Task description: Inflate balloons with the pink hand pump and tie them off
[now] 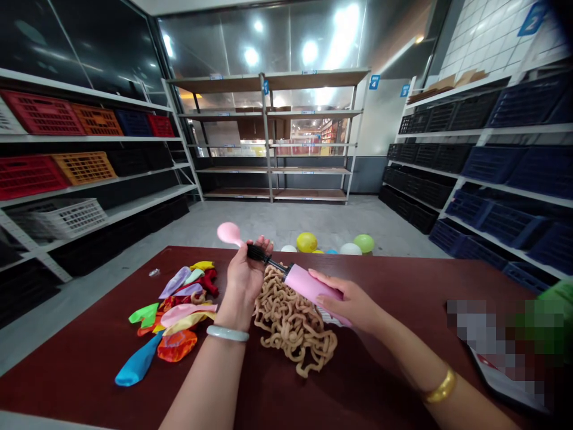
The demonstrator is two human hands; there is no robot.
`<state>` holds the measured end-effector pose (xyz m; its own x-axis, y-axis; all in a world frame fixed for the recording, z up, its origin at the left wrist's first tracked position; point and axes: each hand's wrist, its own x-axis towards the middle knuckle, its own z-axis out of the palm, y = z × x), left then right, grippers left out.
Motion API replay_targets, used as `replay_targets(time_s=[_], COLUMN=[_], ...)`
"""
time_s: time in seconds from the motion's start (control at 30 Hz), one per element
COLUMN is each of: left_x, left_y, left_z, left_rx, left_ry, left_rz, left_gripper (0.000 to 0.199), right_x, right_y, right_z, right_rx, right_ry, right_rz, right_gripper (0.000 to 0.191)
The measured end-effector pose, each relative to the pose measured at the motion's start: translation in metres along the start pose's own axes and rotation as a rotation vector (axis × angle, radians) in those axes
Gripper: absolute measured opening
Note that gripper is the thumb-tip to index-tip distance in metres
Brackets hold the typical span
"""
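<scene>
Nearest the camera, two forearms [208, 376] were seen over a dark red desk [277, 406], converging on a pink hand pump [311, 289]. The hand pump was held at a slant above the desk. By the left hand [244, 279], palm up, its black end was gripped, fingers partly curled and thumb laid over it. By the right hand [348, 300], fingers closed, the pink barrel was held. A pink balloon [228, 233], its tip rounded, was noted at the pump's black end; its fit on the nozzle could not be made out. Under the pump, tangled tan strands [290, 322] were heaped. Left of the pump, limp balloons [179, 322] in mixed colours were spread. Beyond the pump, past the desk's far edge, inflated balloons [307, 242] were observed.
</scene>
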<state>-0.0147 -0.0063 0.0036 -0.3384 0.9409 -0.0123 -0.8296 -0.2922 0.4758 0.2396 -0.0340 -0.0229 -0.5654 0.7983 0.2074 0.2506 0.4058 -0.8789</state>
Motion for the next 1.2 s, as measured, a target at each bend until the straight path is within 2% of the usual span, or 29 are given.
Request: replay_targets(time_s=[0.17, 0.27, 0.43, 0.57, 0.73, 0.83, 1.03, 1.2], left_x=[-0.016, -0.020, -0.021, -0.025, -0.042, -0.048, -0.031, -0.005], left_y=[-0.023, -0.034, -0.035, -0.034, -0.050, -0.055, -0.039, -0.018], left_z=[0.009, 0.011, 0.014, 0.018, 0.022, 0.029, 0.049, 0.059], left_rx=[0.106, 0.099, 0.059, 0.087, 0.156, 0.176, 0.197, 0.183], left_ry=[-0.001, -0.022, -0.065, -0.076, -0.164, -0.186, -0.160, -0.115], left_rz=[0.000, 0.038, 0.035, 0.066, 0.107, 0.154, 0.238, 0.328], left_gripper=[0.005, 0.006, 0.014, 0.017, 0.019, 0.019, 0.017, 0.016], right_x=[0.000, -0.002, -0.004, -0.001, 0.000, 0.001, 0.019, 0.034], right_y=[-0.001, -0.003, -0.007, -0.003, -0.003, -0.009, -0.025, -0.032], right_z=[0.010, 0.017, 0.021, 0.018, 0.012, 0.012, 0.010, -0.016], right_rx=[0.036, 0.026, -0.017, -0.075, -0.358, -0.524, -0.796, -0.908], right_ry=[0.025, 0.055, 0.070, 0.032, -0.040, 0.000, 0.091, 0.082], right_rz=[0.003, 0.009, 0.016, 0.043, 0.144, 0.175, 0.147, 0.068], right_gripper=[0.061, 0.061, 0.064, 0.066, 0.060, 0.060, 0.056, 0.059])
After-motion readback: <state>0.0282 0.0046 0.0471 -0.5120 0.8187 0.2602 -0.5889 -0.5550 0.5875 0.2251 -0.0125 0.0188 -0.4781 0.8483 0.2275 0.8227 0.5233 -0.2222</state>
